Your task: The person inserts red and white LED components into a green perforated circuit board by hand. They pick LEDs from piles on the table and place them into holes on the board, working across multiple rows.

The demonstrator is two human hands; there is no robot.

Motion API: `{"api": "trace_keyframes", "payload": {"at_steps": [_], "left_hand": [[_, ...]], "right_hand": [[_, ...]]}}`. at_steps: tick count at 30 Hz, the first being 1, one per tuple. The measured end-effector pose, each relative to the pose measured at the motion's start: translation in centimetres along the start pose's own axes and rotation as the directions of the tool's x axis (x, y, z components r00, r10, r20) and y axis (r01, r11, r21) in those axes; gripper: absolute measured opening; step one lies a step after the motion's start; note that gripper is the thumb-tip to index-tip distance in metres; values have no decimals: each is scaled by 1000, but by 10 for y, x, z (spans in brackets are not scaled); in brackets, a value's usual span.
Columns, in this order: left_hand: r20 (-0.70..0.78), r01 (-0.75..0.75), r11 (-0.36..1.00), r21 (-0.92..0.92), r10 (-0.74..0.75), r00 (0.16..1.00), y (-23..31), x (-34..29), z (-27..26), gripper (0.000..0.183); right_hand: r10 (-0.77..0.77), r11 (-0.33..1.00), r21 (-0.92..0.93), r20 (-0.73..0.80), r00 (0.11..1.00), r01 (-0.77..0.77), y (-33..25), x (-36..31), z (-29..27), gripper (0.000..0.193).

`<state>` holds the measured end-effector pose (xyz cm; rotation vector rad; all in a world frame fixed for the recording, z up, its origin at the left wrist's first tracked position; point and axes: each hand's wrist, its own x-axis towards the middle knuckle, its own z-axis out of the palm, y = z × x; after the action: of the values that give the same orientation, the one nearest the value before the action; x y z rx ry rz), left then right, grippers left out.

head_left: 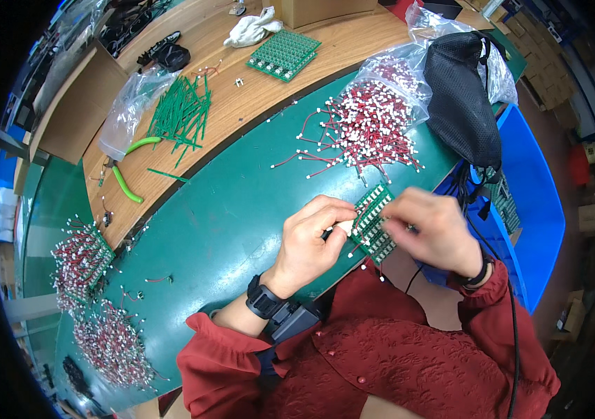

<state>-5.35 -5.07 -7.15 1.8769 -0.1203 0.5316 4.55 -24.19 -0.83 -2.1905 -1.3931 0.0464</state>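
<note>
Green-topped counter noted across the work area, its near edge close to the held board, which is taken as landmark. Right of the board, a blue bin is placed; above and to the right, a black mesh bag. Directly above the board, a loose pile of red leads with white plugs is spread, partly covered by clear plastic. Well to the left and below, a dense cluster of similar leads. Farther above and left, a stack of green panels and green-handled pliers.

Left grip is closed at the board's left edge; a small white piece there cannot be identified. Right grip is blurred at the opposite edge, fingers curled; whether anything is pinched cannot be told.

Smallest: short wires, seen against the board's rows of white parts. Step in hand is judged to be the fitting of leads to the board; for the next move, a steady board and a lead aligned with its place would be called for.
</note>
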Motion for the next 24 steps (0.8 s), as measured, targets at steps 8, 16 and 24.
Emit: {"api": "trace_keyframes", "payload": {"at_steps": [8, 16, 24], "left_hand": [[-115, 58, 997, 57, -51, 992, 2, -1, -1, 19], [-173, 67, 986, 152, -40, 984, -1, 0, -5, 16], [-252, 275, 945, -175, -313, 915, 3, -3, 2, 12]], "right_hand": [[328, 922, 238, -61, 943, -306, 40, 16, 5, 19], [392, 920, 23, -15, 920, -392, 43, 19, 12, 16], [337, 933, -101, -84, 938, -345, 47, 19, 3, 11]]}}
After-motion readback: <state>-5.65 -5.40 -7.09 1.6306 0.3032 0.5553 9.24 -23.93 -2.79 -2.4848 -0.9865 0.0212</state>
